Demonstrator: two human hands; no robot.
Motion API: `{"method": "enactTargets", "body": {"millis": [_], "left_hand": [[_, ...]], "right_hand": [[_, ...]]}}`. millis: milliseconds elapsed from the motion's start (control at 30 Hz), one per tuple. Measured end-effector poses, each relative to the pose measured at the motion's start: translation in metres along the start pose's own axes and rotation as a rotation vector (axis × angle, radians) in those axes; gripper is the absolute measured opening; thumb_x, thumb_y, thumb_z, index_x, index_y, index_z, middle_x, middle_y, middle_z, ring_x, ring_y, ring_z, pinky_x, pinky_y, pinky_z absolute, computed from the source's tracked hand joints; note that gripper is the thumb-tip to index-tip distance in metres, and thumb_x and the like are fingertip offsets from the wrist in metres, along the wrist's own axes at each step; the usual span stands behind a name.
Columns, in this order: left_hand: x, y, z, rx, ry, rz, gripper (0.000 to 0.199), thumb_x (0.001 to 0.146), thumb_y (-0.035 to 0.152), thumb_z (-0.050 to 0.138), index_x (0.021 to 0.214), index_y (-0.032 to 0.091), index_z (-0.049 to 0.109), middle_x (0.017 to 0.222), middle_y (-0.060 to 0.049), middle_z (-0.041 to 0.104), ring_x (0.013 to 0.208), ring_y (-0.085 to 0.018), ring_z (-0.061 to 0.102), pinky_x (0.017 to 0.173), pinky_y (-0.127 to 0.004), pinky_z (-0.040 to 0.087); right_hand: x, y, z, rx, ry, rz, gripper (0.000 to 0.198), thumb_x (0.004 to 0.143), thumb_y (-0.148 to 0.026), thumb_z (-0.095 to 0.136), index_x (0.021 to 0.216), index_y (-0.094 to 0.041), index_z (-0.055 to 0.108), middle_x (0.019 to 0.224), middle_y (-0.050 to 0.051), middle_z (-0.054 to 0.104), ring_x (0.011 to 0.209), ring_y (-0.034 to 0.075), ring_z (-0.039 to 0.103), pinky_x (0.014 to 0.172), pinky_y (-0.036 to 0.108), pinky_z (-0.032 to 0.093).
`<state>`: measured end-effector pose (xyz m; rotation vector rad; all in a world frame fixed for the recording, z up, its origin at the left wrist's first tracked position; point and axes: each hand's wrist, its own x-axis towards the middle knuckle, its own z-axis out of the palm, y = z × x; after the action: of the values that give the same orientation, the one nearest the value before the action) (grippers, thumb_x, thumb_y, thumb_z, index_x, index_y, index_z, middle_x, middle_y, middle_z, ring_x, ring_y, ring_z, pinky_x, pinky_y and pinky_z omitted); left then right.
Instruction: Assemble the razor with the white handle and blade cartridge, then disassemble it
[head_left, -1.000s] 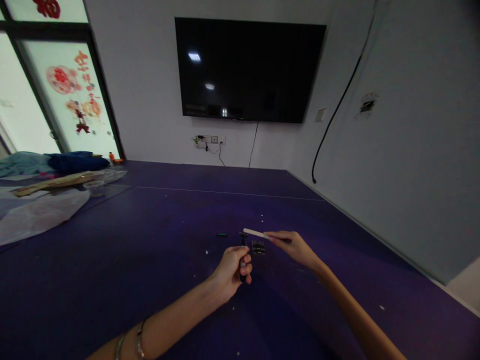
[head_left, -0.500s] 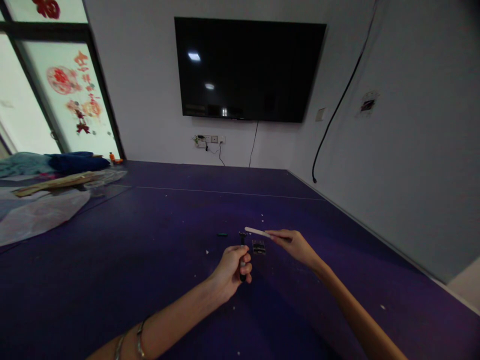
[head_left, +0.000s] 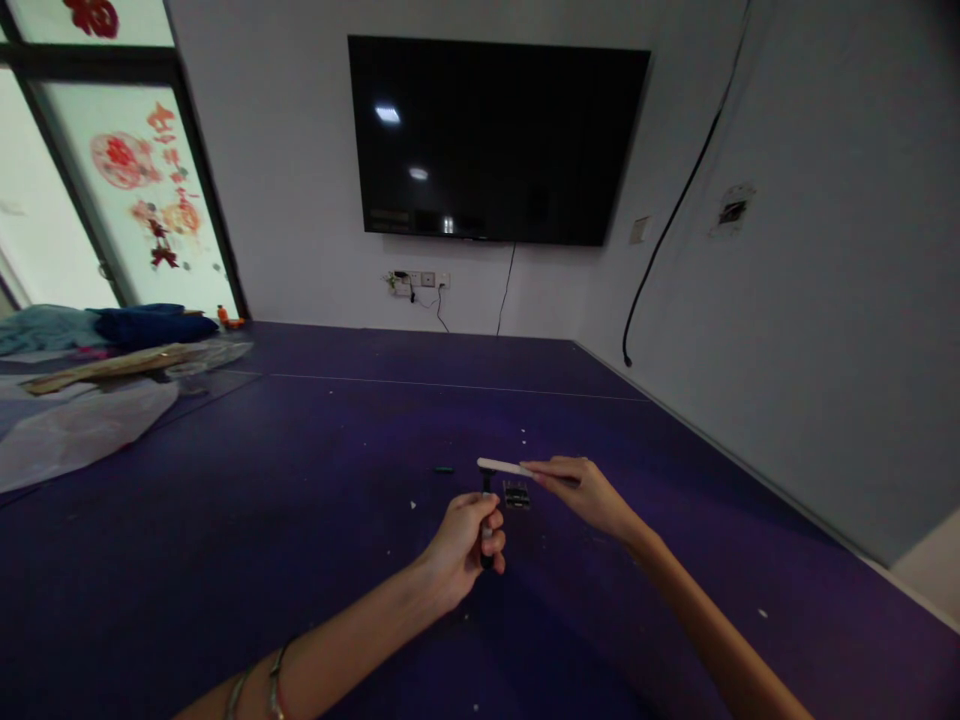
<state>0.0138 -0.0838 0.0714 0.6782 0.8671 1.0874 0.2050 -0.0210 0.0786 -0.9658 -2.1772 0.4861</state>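
With twelve straight ahead of the person, I see the left hand (head_left: 459,540) right at twelve, clenched around a slim black-handled tool (head_left: 487,483) that stands roughly upright, its narrow head poking out above the thumb. At one, the right hand (head_left: 585,490) pinches a flat white stick (head_left: 504,466) between thumb and fingers. That stick points toward nine, its tip over the tool's head; I can't tell whether the two touch. Just beyond the left fist, at its two o'clock, a small dark rectangular item (head_left: 517,497) lies on the broad purple surface (head_left: 300,500). A short dark-green rod (head_left: 444,470) lies at the fist's eleven, apart from both hands. Farther off, at ten, spreads a crumpled translucent plastic sheet (head_left: 82,430), with a dark-blue cloth (head_left: 154,328) beyond it. Farthest away, a wide black flat-screen television (head_left: 499,140) hangs at twelve, and a long black cable (head_left: 679,205) dangles at one.
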Motion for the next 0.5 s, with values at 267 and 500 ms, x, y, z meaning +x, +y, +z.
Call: {"method": "enactTargets", "body": {"millis": [267, 500], "left_hand": [[-0.003, 0.001, 0.002, 0.025, 0.001, 0.018, 0.012, 0.084, 0.02, 0.044, 0.073, 0.018, 0.042, 0.052, 0.009, 0.038, 0.03, -0.003, 0.027, 0.029, -0.018, 0.036], [-0.007, 0.01, 0.003, 0.042, -0.059, 0.108, 0.015, 0.082, 0.026, 0.05, 0.074, 0.019, 0.04, 0.053, 0.009, 0.038, 0.031, -0.003, 0.028, 0.031, -0.02, 0.04]], "right_hand": [[0.0, -0.004, -0.004, -0.077, 0.019, -0.021, 0.03, 0.085, -0.038, 0.047, 0.106, -0.026, 0.065, 0.083, 0.004, 0.07, 0.068, 0.016, 0.061, 0.064, 0.026, 0.046], [-0.002, 0.012, -0.009, -0.02, 0.134, 0.07, 0.029, 0.083, -0.038, 0.05, 0.103, -0.026, 0.067, 0.099, 0.005, 0.069, 0.089, 0.021, 0.063, 0.081, 0.034, 0.049]]}}
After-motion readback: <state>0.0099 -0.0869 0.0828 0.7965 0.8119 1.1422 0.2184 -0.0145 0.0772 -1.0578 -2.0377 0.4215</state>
